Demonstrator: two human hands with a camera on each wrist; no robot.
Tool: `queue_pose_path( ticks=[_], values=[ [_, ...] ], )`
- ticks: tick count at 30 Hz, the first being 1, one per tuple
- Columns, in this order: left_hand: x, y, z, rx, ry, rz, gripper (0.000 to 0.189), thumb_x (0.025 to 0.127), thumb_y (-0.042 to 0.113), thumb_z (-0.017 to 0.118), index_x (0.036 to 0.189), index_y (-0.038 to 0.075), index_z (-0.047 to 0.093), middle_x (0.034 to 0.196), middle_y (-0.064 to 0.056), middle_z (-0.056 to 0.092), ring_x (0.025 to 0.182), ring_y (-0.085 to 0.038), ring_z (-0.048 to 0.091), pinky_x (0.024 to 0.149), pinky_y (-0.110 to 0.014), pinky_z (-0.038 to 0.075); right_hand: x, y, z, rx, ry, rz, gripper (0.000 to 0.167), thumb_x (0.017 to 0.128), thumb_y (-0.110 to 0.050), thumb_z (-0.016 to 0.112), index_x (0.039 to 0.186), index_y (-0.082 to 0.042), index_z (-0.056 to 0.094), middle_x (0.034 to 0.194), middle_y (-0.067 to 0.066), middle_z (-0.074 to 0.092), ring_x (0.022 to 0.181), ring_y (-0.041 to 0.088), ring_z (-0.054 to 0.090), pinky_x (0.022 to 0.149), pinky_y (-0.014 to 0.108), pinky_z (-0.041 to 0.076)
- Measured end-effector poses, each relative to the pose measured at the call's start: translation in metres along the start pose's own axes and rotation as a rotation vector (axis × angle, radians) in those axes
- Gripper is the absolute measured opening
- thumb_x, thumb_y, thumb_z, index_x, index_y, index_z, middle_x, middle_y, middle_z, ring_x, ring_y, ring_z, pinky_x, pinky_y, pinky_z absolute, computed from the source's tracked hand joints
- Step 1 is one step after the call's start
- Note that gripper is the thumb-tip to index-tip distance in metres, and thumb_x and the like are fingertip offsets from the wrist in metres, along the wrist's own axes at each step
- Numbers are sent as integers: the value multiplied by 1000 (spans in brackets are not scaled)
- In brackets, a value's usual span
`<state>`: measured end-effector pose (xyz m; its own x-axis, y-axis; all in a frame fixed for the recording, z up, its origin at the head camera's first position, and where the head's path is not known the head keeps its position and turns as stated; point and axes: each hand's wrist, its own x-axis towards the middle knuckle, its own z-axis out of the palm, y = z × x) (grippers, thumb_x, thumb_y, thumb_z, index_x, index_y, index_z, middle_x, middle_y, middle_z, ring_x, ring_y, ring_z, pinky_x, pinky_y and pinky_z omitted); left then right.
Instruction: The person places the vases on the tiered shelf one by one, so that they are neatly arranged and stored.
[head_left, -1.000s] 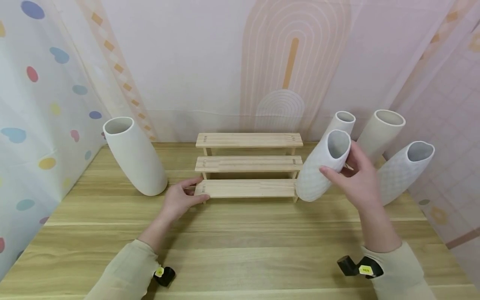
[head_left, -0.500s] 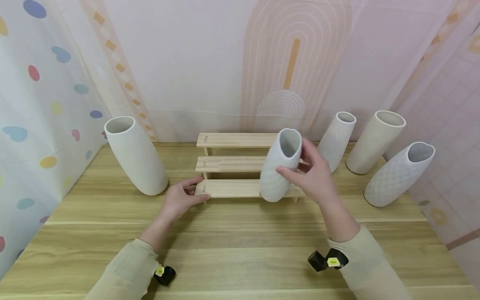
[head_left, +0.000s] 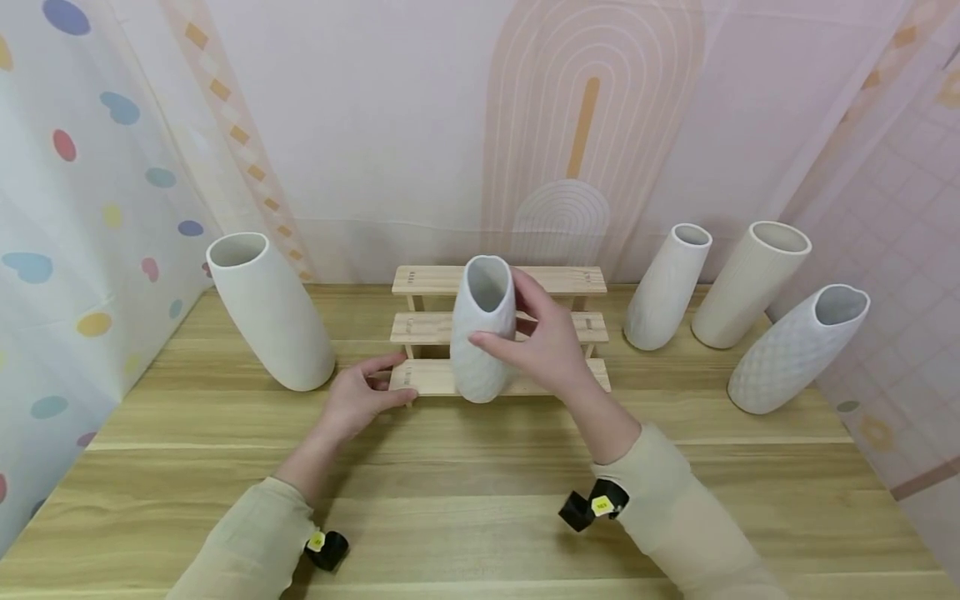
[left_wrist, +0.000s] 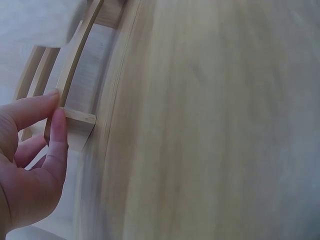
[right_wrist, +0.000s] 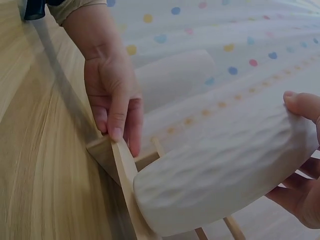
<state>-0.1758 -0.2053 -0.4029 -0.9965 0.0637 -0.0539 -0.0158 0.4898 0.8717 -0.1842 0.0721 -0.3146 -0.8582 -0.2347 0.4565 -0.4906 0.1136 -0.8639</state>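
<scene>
My right hand (head_left: 546, 346) grips a white dimpled vase (head_left: 483, 333) with a heart-shaped mouth, thumb on the near side and fingers behind. The vase stands upright in front of a three-step wooden display rack (head_left: 427, 377); its base overlaps the lowest step, and the right wrist view shows that base right at the step's board (right_wrist: 131, 185). My left hand (head_left: 362, 398) pinches the left end of the lowest step between thumb and fingers (left_wrist: 56, 145). In the left wrist view, part of the vase (left_wrist: 40, 22) appears blurred above the rack.
A tall smooth white vase (head_left: 273, 317) stands left of the rack. To the right are a slim white vase (head_left: 667, 292), a ribbed cream vase (head_left: 750, 287) and a diamond-textured vase (head_left: 795, 354). Patterned curtains (head_left: 360, 125) hang behind the wooden table (head_left: 480, 517).
My right hand has carried the dimpled vase leftward, from the rack's right end to the front of its middle. My left hand has stayed on the rack's left end.
</scene>
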Motion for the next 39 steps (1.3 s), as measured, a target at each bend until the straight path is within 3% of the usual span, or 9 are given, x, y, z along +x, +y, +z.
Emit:
queue_pose_path(
  ticks=[15,25,39],
  values=[
    [4,-4,-1,-22,-6,24,64,81,20,84,138,4,59,137,-15,58,97,-26,61,70,-24,53,21,4,38,6,-59,-10,75,77,-15,87,143,-19,52,126,-2,61,112,18,60,92,38,54],
    [3,-3,-1,-38,-6,28,63,81,18,84,136,2,59,128,-19,62,92,-22,63,69,-24,54,25,2,47,-21,-74,6,76,78,-18,86,145,-21,50,129,-3,60,113,20,61,92,40,54],
    [3,-4,-1,-41,-5,39,62,81,17,84,136,2,60,133,-18,60,93,-24,64,68,-25,54,27,1,49,-35,-121,19,78,79,-20,86,147,-23,47,132,-5,56,116,18,59,95,38,52]
  ],
)
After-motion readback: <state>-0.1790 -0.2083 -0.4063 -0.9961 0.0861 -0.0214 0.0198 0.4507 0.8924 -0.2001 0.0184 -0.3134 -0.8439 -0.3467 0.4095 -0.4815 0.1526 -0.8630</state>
